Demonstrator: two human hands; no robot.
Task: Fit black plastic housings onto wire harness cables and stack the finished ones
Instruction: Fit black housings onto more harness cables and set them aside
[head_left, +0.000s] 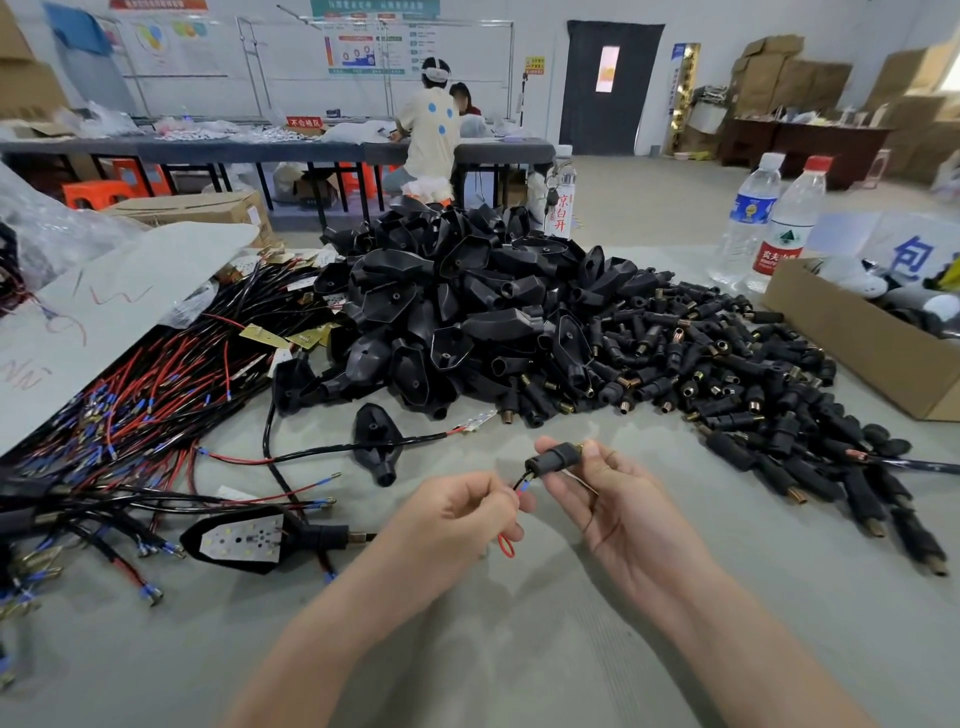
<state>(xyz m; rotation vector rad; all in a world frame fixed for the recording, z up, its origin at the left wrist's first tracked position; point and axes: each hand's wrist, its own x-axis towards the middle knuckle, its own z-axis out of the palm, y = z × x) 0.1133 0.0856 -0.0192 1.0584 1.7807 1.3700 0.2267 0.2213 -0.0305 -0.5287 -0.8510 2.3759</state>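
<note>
head cam | faces forward-down | close over table (519, 654) | edges seemingly warped

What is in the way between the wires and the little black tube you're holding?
Nothing visible. The left hand pinches the red and black wires right beside the black sleeve held in the right hand, and they already meet the sleeve's end.

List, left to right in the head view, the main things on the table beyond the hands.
Wire bundle → pile of big black housings → pile of small black plugs → cardboard box.
</note>
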